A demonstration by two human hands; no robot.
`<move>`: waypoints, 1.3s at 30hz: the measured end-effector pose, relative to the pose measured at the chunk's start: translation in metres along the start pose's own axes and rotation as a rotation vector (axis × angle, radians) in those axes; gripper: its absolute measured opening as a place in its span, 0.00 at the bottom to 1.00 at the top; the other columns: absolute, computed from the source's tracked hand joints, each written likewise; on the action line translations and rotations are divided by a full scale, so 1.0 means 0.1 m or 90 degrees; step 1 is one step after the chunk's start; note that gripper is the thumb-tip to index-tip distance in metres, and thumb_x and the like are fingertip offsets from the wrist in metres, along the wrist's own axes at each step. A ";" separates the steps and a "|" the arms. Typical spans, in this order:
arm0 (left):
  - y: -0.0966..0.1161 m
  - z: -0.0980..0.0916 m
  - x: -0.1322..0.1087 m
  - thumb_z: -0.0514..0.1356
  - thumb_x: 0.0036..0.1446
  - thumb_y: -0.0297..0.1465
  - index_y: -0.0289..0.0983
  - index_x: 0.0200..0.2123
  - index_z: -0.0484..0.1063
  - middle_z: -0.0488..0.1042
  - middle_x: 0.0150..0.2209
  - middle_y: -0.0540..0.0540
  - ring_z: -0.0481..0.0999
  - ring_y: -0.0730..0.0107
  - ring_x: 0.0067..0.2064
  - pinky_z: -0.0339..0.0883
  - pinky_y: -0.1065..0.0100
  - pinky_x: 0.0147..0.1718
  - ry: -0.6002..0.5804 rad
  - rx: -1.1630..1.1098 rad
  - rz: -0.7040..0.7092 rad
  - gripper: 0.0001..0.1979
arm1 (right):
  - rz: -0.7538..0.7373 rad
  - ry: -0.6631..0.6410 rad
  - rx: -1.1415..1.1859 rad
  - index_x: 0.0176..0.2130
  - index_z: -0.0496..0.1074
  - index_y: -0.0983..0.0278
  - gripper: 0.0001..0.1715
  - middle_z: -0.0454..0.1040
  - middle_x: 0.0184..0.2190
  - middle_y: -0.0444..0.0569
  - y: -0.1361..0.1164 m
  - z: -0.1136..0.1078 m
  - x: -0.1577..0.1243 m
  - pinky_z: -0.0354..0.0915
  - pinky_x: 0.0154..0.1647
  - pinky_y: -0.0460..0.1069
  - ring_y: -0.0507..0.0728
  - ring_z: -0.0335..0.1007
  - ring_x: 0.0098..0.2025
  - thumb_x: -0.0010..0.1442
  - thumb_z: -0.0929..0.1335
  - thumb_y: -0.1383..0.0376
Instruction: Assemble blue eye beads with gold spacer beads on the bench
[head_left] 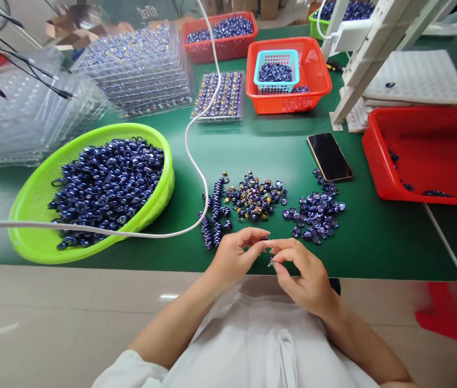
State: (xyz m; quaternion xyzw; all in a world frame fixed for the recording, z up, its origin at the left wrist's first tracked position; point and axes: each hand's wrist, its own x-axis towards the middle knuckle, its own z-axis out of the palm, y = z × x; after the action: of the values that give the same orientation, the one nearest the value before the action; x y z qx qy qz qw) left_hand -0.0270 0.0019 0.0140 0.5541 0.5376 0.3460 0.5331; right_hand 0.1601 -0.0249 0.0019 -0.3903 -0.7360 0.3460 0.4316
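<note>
My left hand (240,249) and my right hand (302,272) meet at the table's front edge, fingertips close together. Between my left thumb and index finger is a small dark blue shiny piece (265,238), mostly covered. My right thumb and index finger pinch another tiny dark and silvery part (271,261). Just beyond my hands lies a pile of blue and gold parts (255,196). Rows of stacked dark blue rings (214,210) sit left of it, and a heap of flat blue caps (317,213) is on the right.
A lime green basket (167,178) full of blue looped parts stands left, with a white cable (190,145) crossing over it. A phone (329,156), a red tray (426,156) and an orange basket (313,97) are to the right and back. Clear trays (139,81) are stacked behind.
</note>
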 end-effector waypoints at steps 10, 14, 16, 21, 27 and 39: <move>-0.03 0.12 -0.01 0.66 0.56 0.32 0.36 0.44 0.80 0.82 0.34 0.45 0.80 0.65 0.36 0.75 0.65 0.39 -0.053 -0.092 -0.003 0.12 | 0.066 0.034 -0.040 0.39 0.68 0.58 0.09 0.77 0.46 0.51 -0.01 -0.10 -0.01 0.70 0.50 0.56 0.59 0.74 0.49 0.62 0.65 0.73; -0.04 0.11 -0.03 0.67 0.55 0.31 0.39 0.42 0.81 0.83 0.33 0.46 0.80 0.65 0.35 0.74 0.65 0.39 -0.028 0.006 0.053 0.10 | 0.141 0.062 -0.024 0.35 0.67 0.59 0.06 0.73 0.36 0.47 -0.04 -0.16 0.07 0.68 0.43 0.51 0.56 0.72 0.40 0.63 0.65 0.71; -0.04 0.10 -0.03 0.67 0.56 0.31 0.39 0.42 0.81 0.83 0.33 0.46 0.81 0.65 0.34 0.74 0.65 0.38 -0.032 0.057 0.105 0.09 | 0.159 0.026 -0.021 0.34 0.67 0.60 0.07 0.71 0.32 0.45 -0.06 -0.18 0.12 0.67 0.39 0.49 0.54 0.70 0.36 0.63 0.65 0.71; -0.02 0.03 -0.01 0.63 0.61 0.31 0.40 0.44 0.80 0.82 0.31 0.47 0.78 0.68 0.31 0.71 0.68 0.35 -0.077 0.201 0.233 0.09 | 0.209 -0.046 -0.006 0.32 0.68 0.60 0.07 0.72 0.29 0.43 -0.10 -0.18 0.19 0.68 0.36 0.47 0.52 0.70 0.32 0.62 0.65 0.71; -0.04 -0.03 0.01 0.61 0.64 0.33 0.40 0.46 0.79 0.80 0.29 0.46 0.77 0.69 0.30 0.70 0.69 0.34 -0.119 0.279 0.315 0.10 | 0.256 -0.062 0.011 0.31 0.70 0.61 0.06 0.74 0.27 0.42 -0.09 -0.18 0.20 0.68 0.33 0.46 0.52 0.70 0.30 0.60 0.66 0.70; -0.03 -0.01 0.00 0.58 0.65 0.30 0.34 0.46 0.78 0.80 0.30 0.43 0.77 0.66 0.30 0.69 0.68 0.32 -0.118 0.333 0.382 0.11 | 0.328 -0.088 0.052 0.31 0.68 0.61 0.05 0.72 0.26 0.41 -0.05 -0.17 0.18 0.65 0.28 0.44 0.51 0.68 0.28 0.60 0.67 0.68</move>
State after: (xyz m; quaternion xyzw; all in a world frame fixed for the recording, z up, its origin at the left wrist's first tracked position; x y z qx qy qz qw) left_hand -0.0289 0.0018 0.0113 0.8319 0.3716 0.2866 0.2961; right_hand 0.1679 -0.0089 0.0195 -0.5224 -0.6257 0.4994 0.2935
